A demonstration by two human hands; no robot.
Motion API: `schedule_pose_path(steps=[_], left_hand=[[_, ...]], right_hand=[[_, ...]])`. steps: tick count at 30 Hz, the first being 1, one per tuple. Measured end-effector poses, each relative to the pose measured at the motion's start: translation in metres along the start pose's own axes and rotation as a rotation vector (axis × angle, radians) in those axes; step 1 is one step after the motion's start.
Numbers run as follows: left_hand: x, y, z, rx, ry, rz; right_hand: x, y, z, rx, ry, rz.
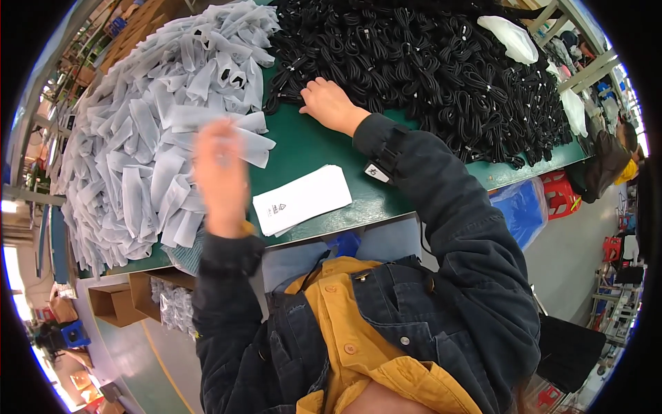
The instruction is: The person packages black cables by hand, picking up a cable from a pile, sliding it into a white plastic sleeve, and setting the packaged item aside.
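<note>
My left hand (222,172) is smeared by motion over the near right side of a big heap of filled pale translucent bags (141,124). Just beyond its fingertips is a blurred bag (189,117); whether the hand touches it I cannot tell. My right hand (331,105) reaches to the near left edge of a large pile of bundled black cables (393,62). Its fingers are slightly bent and apart, with nothing visible in them. Between my forearms, a flat stack of white printed bags or sleeves (303,200) lies near the front edge of the green table (289,148).
White plastic bags (509,38) lie on the cable pile at the right. Under the table's left end stand open cardboard boxes (117,303), one holding clear bags. A blue bin (518,210) and a red stool (560,194) stand at the right. Metal frames (589,69) rise beyond.
</note>
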State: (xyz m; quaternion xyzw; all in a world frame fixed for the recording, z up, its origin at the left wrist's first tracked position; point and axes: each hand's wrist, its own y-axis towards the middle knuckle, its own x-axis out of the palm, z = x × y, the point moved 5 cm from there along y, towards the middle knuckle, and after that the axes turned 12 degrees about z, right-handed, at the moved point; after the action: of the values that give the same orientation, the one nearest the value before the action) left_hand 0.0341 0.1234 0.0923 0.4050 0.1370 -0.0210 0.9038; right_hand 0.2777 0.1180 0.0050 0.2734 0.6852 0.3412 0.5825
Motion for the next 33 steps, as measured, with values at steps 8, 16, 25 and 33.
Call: schedule_pose_path(steps=[8,16,25,33], left_hand=[[0.065,-0.114,0.033,0.167,0.055,-0.455],[0.063,-0.122,0.018,0.103,0.084,-0.421],[0.065,-0.117,0.043,0.212,0.084,-0.449],[0.066,-0.127,0.019,-0.028,-0.009,-0.481]], right_hand=[[-0.033,-0.023,-0.015,0.194,0.098,-0.223],[-0.122,-0.070,-0.025,0.612,0.484,-0.295],[-0.166,-0.115,-0.057,0.506,0.441,-0.180],[-0.170,-0.123,-0.068,0.486,0.357,-0.158]])
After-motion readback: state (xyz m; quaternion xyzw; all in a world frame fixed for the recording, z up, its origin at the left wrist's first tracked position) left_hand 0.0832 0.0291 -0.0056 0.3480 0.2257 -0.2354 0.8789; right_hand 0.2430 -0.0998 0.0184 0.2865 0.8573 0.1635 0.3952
